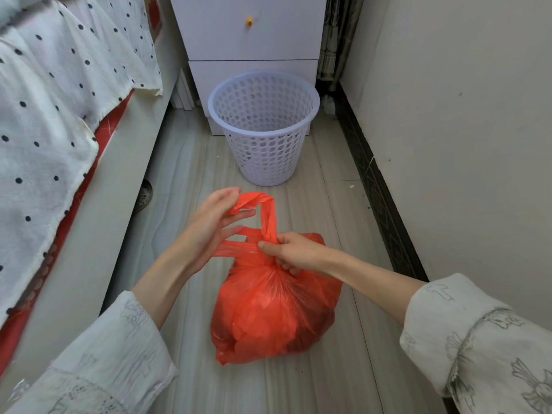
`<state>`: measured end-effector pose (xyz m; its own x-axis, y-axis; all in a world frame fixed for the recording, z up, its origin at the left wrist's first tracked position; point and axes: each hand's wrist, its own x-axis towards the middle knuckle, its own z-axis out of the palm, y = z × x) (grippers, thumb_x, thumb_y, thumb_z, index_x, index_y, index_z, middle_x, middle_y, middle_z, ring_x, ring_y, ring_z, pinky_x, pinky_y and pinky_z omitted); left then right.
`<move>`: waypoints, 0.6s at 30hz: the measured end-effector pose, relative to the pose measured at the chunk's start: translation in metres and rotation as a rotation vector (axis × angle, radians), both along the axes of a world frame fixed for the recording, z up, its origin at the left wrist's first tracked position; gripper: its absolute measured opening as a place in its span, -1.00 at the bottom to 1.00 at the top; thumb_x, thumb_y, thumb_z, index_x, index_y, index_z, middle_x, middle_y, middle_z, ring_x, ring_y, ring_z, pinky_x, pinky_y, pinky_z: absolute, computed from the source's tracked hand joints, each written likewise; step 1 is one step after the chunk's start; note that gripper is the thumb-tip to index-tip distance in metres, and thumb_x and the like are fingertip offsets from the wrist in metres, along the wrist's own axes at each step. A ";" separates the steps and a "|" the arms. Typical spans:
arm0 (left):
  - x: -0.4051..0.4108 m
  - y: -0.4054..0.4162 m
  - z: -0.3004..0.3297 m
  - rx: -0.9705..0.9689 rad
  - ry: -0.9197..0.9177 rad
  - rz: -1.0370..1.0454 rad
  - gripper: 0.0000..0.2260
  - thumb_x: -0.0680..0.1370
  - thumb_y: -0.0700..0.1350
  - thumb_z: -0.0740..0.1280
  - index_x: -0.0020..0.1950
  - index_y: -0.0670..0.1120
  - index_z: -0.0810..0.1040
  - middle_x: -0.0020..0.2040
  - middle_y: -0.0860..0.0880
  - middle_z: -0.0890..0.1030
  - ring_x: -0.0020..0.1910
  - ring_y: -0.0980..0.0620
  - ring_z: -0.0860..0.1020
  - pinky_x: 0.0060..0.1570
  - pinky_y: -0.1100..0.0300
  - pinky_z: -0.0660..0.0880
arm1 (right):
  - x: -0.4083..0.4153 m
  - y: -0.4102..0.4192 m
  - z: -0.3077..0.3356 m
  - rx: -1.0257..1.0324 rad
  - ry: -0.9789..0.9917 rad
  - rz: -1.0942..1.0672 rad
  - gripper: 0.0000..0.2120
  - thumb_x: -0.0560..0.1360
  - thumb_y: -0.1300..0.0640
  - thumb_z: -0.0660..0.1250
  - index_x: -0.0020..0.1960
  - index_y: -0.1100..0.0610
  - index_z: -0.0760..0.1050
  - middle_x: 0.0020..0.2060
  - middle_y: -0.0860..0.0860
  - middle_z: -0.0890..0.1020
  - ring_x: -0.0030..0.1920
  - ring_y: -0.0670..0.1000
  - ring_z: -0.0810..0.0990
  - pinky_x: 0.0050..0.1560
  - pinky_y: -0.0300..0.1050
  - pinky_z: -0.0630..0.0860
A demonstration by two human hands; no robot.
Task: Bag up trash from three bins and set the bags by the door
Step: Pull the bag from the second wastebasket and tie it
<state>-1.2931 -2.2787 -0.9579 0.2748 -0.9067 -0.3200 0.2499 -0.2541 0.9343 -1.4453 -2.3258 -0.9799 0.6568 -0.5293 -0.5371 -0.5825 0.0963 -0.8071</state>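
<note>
The red bag (273, 309) sits full on the floor (328, 383), near the white bin (263, 127) (the one with holes). The right hand (294, 253) squeezes the bag's neck. The left hand (213, 224) pinches 1 handle loop.

No readable text, label, brand, number or sign anywhere in view. Red bag (270, 312): plain plastic, no print visible. White perforated bin (264, 127): no marking. White drawer unit (251, 34): bare fronts, gold knob only. Dotted bed cover (59, 85): pattern of dots, no lettering. Sleeves (484, 348): faint grey line drawings, figures not letters, nothing legible. Wall and floor tiles: unmarked.
</note>
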 end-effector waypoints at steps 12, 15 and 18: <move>-0.006 0.025 -0.031 0.058 -0.693 -0.518 -0.61 0.51 -0.17 0.32 0.31 -0.05 0.31 0.03 0.06 0.46 -0.16 0.27 0.44 -0.18 0.52 0.40 | -0.002 -0.013 -0.008 0.214 -0.047 -0.153 -0.50 0.57 -0.19 -0.03 -0.35 0.09 0.39 -0.65 -0.11 0.24 -0.63 -0.16 0.14 -0.62 -0.39 0.06; -0.005 0.022 -0.027 0.021 -0.762 -0.494 -0.87 0.54 -0.20 0.25 0.03 0.00 0.47 -0.22 0.14 0.48 -0.29 0.31 0.49 -0.22 0.49 0.38 | -0.002 -0.017 -0.011 0.118 -0.042 -0.188 -0.58 0.57 -0.04 0.08 -0.33 0.14 0.50 -0.65 -0.06 0.33 -0.62 -0.11 0.23 -0.60 -0.37 0.14; -0.005 0.020 -0.019 -0.007 -0.751 -0.443 -0.84 0.54 -0.13 0.26 -0.21 0.06 0.52 -0.30 0.15 0.56 -0.30 0.31 0.50 -0.20 0.42 0.39 | -0.006 -0.021 -0.013 0.088 -0.064 -0.230 -0.66 0.56 0.08 0.10 -0.25 0.21 0.52 -0.69 -0.05 0.44 -0.64 -0.12 0.36 -0.59 -0.30 0.27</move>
